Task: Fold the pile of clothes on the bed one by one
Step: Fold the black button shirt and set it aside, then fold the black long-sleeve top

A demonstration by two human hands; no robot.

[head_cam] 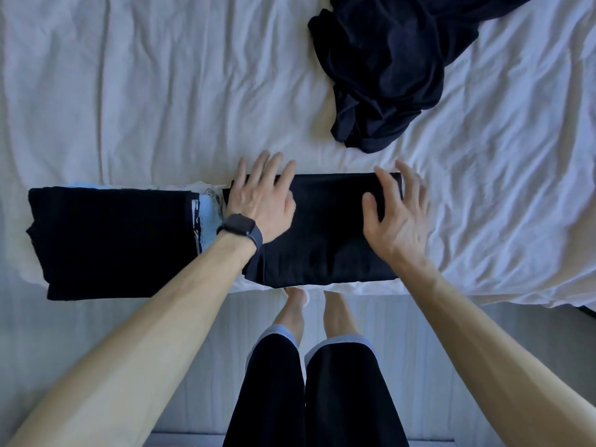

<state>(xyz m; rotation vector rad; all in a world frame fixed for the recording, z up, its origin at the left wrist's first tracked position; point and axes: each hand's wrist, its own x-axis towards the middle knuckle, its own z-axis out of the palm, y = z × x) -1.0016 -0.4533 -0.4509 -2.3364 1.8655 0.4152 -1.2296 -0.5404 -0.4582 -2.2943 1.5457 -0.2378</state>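
A dark folded garment (325, 233) lies flat near the bed's front edge. My left hand (263, 195), with a dark watch on the wrist, rests flat on the garment's far left corner, fingers straight. My right hand (398, 211) hovers over or touches its far right corner with fingers spread. To the left sits a stack of folded clothes (109, 240), a dark piece on top and light printed fabric showing at its right side. A crumpled dark pile of clothes (383, 69) lies at the back right of the bed.
The bed (161, 101) is covered by a wrinkled white sheet. Its front edge runs across the middle of the view, with my legs in dark shorts (309, 388) and pale floor below it.
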